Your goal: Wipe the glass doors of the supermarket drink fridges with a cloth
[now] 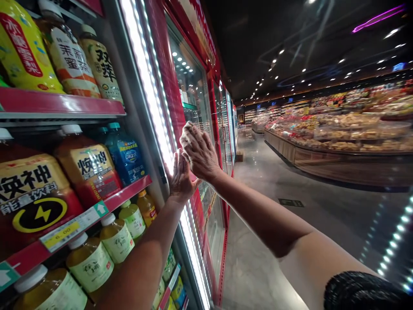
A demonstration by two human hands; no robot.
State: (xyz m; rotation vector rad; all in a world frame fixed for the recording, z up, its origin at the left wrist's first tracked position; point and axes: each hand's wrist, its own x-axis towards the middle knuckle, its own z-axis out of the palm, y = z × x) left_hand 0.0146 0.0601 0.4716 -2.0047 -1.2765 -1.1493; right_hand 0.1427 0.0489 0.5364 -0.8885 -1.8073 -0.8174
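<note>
The person is standing close to an open drinks cooler in a shop, both arms stretching forward and up to the edge of its red-framed glass door (193, 107). The left hand (180, 176) is lying flat and open against the door's edge, fingers pointing up, right beside the bright white light strip (151, 94) that is running down the frame; it is grasping nothing. The right hand (199, 150) is sitting just above and partly over the left one, its back turned to the camera, fingers spread and pressing toward the glass; something pale is showing at its fingertips, but whether it is gripping anything there cannot be told. The door itself is standing at the near end of a long row of like cooler doors running away down the aisle. To the left, the cooler's red shelves (64, 105) are carrying bottles: yellow- and white-labelled ones on the top shelf, red energy-drink bottles (87, 172) and a blue bottle (125, 155) on the middle shelf, and amber tea bottles (116, 239) with pale green labels below. A yellow price tag (63, 234) is sitting on the front lip of the middle shelf. Across the shiny grey floor (274, 193), well apart from the hands, a long display counter (338, 159) is holding heaps of packaged goods under small ceiling lights.
</note>
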